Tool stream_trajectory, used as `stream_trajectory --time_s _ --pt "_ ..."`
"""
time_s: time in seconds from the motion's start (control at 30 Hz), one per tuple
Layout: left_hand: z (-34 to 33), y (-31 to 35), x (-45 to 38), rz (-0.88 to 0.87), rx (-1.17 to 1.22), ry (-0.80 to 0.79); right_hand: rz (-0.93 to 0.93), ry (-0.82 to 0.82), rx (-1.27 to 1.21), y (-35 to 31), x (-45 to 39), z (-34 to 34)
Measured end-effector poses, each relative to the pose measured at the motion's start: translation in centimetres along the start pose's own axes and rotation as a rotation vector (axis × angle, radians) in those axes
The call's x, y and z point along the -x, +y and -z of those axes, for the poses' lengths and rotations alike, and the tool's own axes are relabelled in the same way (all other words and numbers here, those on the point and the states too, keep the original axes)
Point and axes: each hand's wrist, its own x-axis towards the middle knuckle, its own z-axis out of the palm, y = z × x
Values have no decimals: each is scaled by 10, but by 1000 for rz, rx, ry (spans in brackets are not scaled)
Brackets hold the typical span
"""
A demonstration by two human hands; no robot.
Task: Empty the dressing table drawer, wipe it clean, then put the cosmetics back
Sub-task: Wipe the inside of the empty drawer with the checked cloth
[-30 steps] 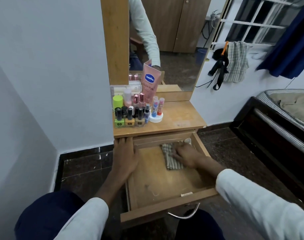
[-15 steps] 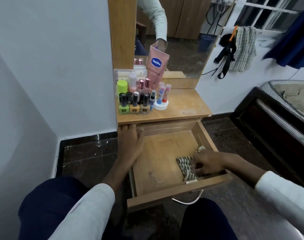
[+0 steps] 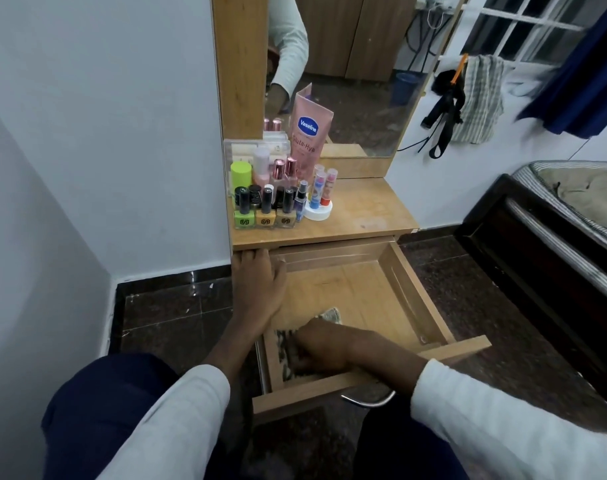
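The drawer [image 3: 409, 289] is pale matt wood, its floor smooth with faint grain; the dressing table top [image 3: 364, 209] shows the same finish. Under the right hand's [image 3: 326, 348] fingers lies a striped woven cloth [image 3: 284, 355]. The drawer handle [image 3: 367, 400] is shiny metal. The Vaseline tube [image 3: 309, 133] is glossy pink plastic. Dark floor tiles [image 3: 170, 306] gleam.

Cosmetics [image 3: 272, 199] crowd back-left corner of table [image 3: 364, 216]; right half of table top bare. Drawer [image 3: 364, 292] pulled out: back and right of floor open. Cloth [image 3: 288, 344] under right hand [image 3: 324, 348] fills front-left corner. Left hand [image 3: 258, 289] rests on left wall. Bed [image 3: 551, 244] near, right of drawer.
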Motion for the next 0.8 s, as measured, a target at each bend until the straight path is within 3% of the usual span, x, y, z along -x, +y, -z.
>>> stream_trajectory --time_s 0.23,0.47,0.63,0.8 --pt "0 -12 1 -21 93 -24 -343 -14 -15 110 78 13" --pt "-8 -9 5 101 384 148 -168 -17 -8 54 49 8" --pt "-9 -8 3 83 328 132 -62 10 18 0 -9 8" --pt "-9 -10 1 32 161 89 -83 192 104 10 -39 30"
